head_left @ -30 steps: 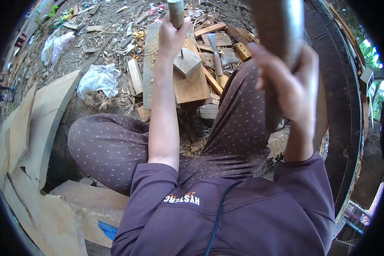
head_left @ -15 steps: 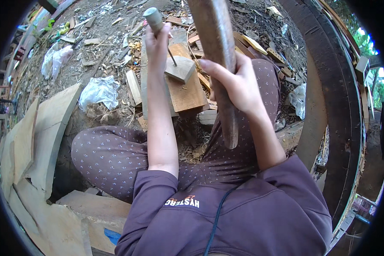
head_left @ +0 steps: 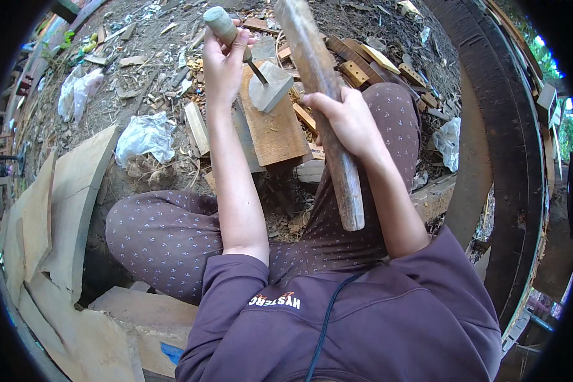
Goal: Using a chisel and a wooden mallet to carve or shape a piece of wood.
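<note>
Top centre, my left hand (head_left: 225, 63) is closed round a chisel (head_left: 220, 25) with a pale cylindrical handle. Its metal shaft slants down onto a light, angular wooden block (head_left: 272, 89), which rests on a brown plank (head_left: 267, 137) over a greyish board. A long, worn wooden club (head_left: 347, 194) is gripped in my right hand (head_left: 350, 124), just right of the block and above my raised right knee, its upper end pointing away from me.
Offcuts (head_left: 382, 60) and chips lie on the dirt ahead. Crumpled plastic bags (head_left: 145, 137) are at left and right. Curved boards (head_left: 63, 216) stand at my left, more wood (head_left: 140, 305) is beside my left leg, and a dark curved beam (head_left: 509, 191) borders the right.
My right hand and the club have moved leftward, nearer the block. My left hand has shifted left, leaving the chisel more tilted, with its handle top toward the upper left.
</note>
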{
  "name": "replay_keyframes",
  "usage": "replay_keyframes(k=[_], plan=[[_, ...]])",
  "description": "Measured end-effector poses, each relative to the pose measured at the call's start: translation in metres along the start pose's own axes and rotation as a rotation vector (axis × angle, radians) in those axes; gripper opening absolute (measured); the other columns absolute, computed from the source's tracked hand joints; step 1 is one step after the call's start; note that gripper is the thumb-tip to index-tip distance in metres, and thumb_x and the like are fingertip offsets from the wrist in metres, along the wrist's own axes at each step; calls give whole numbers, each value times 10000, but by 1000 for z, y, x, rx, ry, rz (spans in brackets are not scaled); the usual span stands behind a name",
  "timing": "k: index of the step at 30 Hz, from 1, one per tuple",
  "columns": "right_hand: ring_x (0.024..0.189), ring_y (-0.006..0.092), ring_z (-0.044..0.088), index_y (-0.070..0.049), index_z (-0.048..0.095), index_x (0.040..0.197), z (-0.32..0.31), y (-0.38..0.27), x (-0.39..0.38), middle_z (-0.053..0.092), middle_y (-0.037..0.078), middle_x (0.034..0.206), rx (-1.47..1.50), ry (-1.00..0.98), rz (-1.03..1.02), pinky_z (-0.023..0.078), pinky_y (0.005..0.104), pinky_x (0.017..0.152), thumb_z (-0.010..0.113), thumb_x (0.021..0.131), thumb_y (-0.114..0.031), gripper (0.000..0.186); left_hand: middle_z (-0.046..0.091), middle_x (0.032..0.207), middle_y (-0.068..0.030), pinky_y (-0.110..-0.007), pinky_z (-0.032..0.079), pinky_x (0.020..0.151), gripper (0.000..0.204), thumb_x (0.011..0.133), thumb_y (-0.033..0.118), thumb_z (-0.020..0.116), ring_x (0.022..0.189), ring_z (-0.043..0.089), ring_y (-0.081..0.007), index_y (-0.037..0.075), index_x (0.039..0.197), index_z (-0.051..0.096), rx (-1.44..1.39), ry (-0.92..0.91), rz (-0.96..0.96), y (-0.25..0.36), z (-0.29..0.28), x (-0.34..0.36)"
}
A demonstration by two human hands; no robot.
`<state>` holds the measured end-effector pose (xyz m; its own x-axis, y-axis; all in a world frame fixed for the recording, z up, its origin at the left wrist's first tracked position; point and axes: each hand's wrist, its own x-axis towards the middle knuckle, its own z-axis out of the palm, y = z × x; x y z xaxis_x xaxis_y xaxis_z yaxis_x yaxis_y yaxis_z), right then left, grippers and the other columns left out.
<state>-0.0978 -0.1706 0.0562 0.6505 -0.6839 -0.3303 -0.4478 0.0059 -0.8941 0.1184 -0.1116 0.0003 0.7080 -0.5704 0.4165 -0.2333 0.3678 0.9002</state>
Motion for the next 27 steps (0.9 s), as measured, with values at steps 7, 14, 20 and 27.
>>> replay_keyframes(k=[7, 14, 20, 27], plan=[[859, 347, 686, 100, 581, 1082, 21, -1, -32, 660, 287, 847, -240, 58, -83, 516, 411, 801, 670, 807, -325, 514, 638, 958, -95, -289, 516, 814, 334, 933, 150, 630, 881, 648, -166, -10, 1188, 484, -10, 38, 18, 4, -6, -10], [973, 456, 627, 161, 502, 1111, 35, 26, -33, 626, 355, 970, -428, 16, 192, 496, 448, 875, 630, 851, -312, 555, 603, 962, -56, -275, 495, 780, 280, 942, 160, 620, 849, 616, -129, 26, 1151, 490, 23, 37, 35, -1, -4, -12], [952, 477, 619, 168, 486, 1107, 45, 30, -32, 623, 364, 936, -653, 57, 140, 497, 473, 862, 632, 851, -308, 559, 579, 950, -32, -253, 455, 790, 241, 956, 141, 593, 854, 563, -101, 44, 1151, 491, -160, 154, 76, -16, -2, -13], [908, 471, 635, 172, 410, 1162, 46, 28, -50, 627, 358, 881, -346, 92, -92, 500, 487, 820, 629, 870, -253, 561, 554, 911, -14, -239, 438, 765, 225, 973, 178, 570, 842, 537, -90, 54, 1145, 494, -232, 185, 84, -21, -6, -15]])
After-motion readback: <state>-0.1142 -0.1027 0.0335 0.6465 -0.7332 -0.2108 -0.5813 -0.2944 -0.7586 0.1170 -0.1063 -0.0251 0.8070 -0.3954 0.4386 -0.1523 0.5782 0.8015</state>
